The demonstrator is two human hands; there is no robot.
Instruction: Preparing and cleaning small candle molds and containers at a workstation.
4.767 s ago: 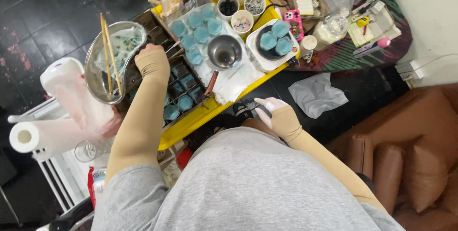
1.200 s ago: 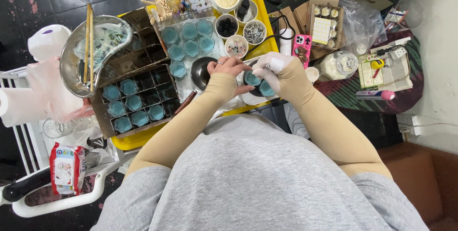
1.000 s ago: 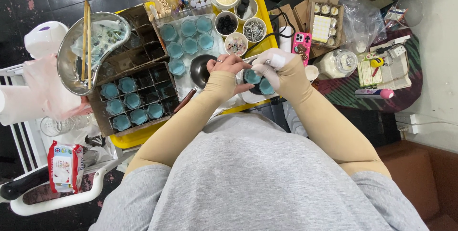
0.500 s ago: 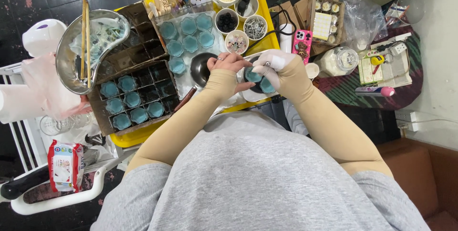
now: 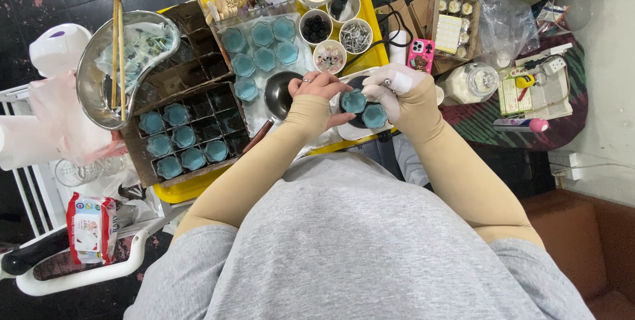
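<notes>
Pinching a thin metal tool, the right hand (image 5: pixel 397 88) works over two small teal wax-filled cups (image 5: pixel 353 101) on a dark round plate (image 5: pixel 362 121), while the left hand (image 5: pixel 322 92) curls loosely beside them, near the steel bowl (image 5: pixel 276 93) on the yellow tray (image 5: pixel 368 2).

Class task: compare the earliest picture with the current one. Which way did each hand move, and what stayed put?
The left hand left the divided box and moved right to the dark plate of teal cups. The right hand rose from the lap to that plate and pinches a small tool. The steel bowl and yellow tray kept their places.
</notes>
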